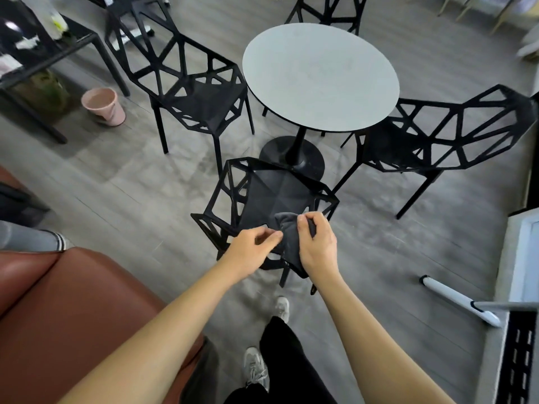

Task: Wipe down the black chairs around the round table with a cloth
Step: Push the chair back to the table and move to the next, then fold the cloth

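Both hands (pixel 253 246) (pixel 316 243) pinching dark cloth (pixel 290 243) above nearest chair (pixel 262 196), round table (pixel 320 74) beyond.

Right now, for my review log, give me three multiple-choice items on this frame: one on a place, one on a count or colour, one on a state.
1. Where is the dark grey cloth?
A. on the round grey table
B. held above the nearest black lattice chair
C. on the floor

2. What colour is the small plastic bin on the floor at left?
A. pink
B. blue
C. green

3. How is the cloth held?
A. by the left hand alone
B. by the right hand alone
C. by both hands

Answers:
1 B: it hangs between the hands over that chair's seat.
2 A: the bin beside the dark side table is pale pink.
3 C: the fingers of both hands pinch its edges.
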`<action>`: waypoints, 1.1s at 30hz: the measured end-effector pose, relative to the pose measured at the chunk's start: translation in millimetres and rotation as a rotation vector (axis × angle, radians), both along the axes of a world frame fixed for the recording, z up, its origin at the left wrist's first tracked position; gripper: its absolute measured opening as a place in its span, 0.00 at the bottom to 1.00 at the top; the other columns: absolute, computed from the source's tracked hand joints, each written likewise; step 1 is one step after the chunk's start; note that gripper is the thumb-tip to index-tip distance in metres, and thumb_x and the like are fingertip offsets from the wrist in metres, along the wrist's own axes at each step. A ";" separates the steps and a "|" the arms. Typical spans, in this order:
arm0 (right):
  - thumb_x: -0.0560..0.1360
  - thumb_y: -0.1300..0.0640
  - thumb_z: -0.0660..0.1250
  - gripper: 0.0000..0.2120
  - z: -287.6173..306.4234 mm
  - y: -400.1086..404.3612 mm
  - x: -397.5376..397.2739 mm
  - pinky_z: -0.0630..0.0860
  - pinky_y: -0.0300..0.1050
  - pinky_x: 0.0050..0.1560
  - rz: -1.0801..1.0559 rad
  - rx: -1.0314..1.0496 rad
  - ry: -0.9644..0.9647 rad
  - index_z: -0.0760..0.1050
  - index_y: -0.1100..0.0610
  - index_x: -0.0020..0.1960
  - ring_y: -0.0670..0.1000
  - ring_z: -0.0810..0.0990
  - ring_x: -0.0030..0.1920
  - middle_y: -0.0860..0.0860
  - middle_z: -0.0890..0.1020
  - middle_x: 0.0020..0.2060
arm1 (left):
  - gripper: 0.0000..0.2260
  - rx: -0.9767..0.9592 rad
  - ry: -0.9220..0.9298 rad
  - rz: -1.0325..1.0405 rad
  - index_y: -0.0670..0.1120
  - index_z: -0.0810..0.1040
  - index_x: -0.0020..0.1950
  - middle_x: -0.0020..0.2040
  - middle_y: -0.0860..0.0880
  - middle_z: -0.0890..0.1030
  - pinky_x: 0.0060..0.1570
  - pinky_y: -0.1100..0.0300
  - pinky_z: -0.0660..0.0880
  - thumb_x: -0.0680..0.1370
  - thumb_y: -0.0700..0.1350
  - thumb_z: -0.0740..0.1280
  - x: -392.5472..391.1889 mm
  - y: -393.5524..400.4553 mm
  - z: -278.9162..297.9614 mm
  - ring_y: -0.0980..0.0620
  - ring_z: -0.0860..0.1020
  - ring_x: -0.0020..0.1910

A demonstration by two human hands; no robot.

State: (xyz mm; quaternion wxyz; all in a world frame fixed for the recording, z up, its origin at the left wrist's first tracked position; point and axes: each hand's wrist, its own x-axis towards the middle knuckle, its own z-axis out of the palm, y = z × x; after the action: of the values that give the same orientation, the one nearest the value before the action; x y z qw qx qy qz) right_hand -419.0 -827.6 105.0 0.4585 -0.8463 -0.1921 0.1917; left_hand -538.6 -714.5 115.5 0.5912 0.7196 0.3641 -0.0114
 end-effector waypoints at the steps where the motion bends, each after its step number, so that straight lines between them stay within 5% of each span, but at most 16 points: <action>1: 0.83 0.48 0.62 0.06 3.3 7.9 1.6 0.71 0.40 0.49 0.012 0.036 0.009 0.74 0.47 0.49 0.43 0.77 0.48 0.45 0.79 0.46 | 0.13 -0.057 -0.033 0.033 0.50 0.83 0.58 0.49 0.55 0.86 0.53 0.62 0.76 0.80 0.56 0.68 6.3 1.4 4.1 0.59 0.82 0.51; 7: 0.82 0.50 0.65 0.02 15.4 55.8 24.8 0.76 0.43 0.55 0.132 0.127 0.122 0.77 0.45 0.52 0.41 0.78 0.52 0.44 0.79 0.50 | 0.11 0.110 0.030 0.261 0.50 0.82 0.57 0.47 0.56 0.84 0.44 0.72 0.74 0.76 0.50 0.74 39.9 39.8 19.8 0.61 0.81 0.48; 10: 0.82 0.51 0.65 0.03 18.0 78.5 44.9 0.79 0.49 0.57 0.204 0.138 0.174 0.78 0.46 0.53 0.44 0.79 0.53 0.45 0.80 0.51 | 0.09 0.147 0.029 0.314 0.51 0.81 0.56 0.47 0.56 0.84 0.50 0.63 0.77 0.77 0.48 0.74 50.4 61.8 27.2 0.58 0.82 0.48; 16: 0.78 0.51 0.72 0.11 40.9 116.4 72.4 0.72 0.34 0.60 0.380 0.210 0.143 0.78 0.40 0.58 0.39 0.77 0.60 0.40 0.78 0.57 | 0.10 0.074 -0.098 0.500 0.48 0.80 0.59 0.51 0.49 0.84 0.56 0.51 0.81 0.78 0.44 0.72 55.8 106.2 43.7 0.51 0.83 0.52; 22: 0.74 0.49 0.76 0.16 50.2 155.3 78.3 0.72 0.30 0.56 0.525 0.149 0.100 0.78 0.42 0.59 0.38 0.78 0.56 0.40 0.80 0.55 | 0.08 -0.072 -0.225 0.618 0.43 0.80 0.58 0.50 0.45 0.85 0.54 0.54 0.81 0.79 0.39 0.70 55.0 150.5 56.2 0.48 0.84 0.52; 25: 0.75 0.50 0.74 0.11 52.1 186.0 71.9 0.76 0.41 0.56 0.498 0.123 0.032 0.77 0.41 0.55 0.41 0.78 0.54 0.41 0.79 0.52 | 0.06 0.008 -0.214 0.556 0.47 0.81 0.55 0.50 0.48 0.84 0.48 0.61 0.80 0.78 0.43 0.72 47.2 181.0 54.3 0.50 0.83 0.51; 27: 0.78 0.53 0.72 0.09 55.1 208.3 65.6 0.80 0.47 0.55 0.500 0.138 0.087 0.77 0.43 0.55 0.45 0.81 0.51 0.43 0.82 0.49 | 0.11 0.175 -0.189 0.453 0.49 0.81 0.52 0.60 0.51 0.79 0.57 0.58 0.78 0.72 0.49 0.76 39.7 212.4 53.6 0.52 0.81 0.57; 29: 0.80 0.59 0.69 0.08 63.5 231.3 58.0 0.81 0.43 0.50 0.499 0.171 0.137 0.77 0.47 0.55 0.46 0.81 0.47 0.47 0.82 0.45 | 0.13 0.295 -0.181 0.300 0.48 0.81 0.50 0.67 0.56 0.73 0.65 0.59 0.71 0.69 0.50 0.78 34.2 247.7 57.5 0.56 0.75 0.65; 33: 0.80 0.66 0.62 0.12 79.7 283.0 52.7 0.72 0.30 0.47 0.408 0.190 0.105 0.78 0.51 0.52 0.40 0.77 0.44 0.45 0.80 0.43 | 0.21 -0.006 -0.308 0.042 0.42 0.81 0.50 0.49 0.38 0.82 0.55 0.53 0.74 0.68 0.57 0.75 29.0 312.2 80.9 0.51 0.77 0.49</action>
State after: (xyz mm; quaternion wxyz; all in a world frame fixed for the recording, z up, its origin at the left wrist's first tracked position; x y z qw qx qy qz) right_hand -366.3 -544.6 184.6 0.4973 -0.7316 -0.3524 0.3054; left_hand -509.6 -402.3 196.3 0.6424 0.7031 0.2840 0.1104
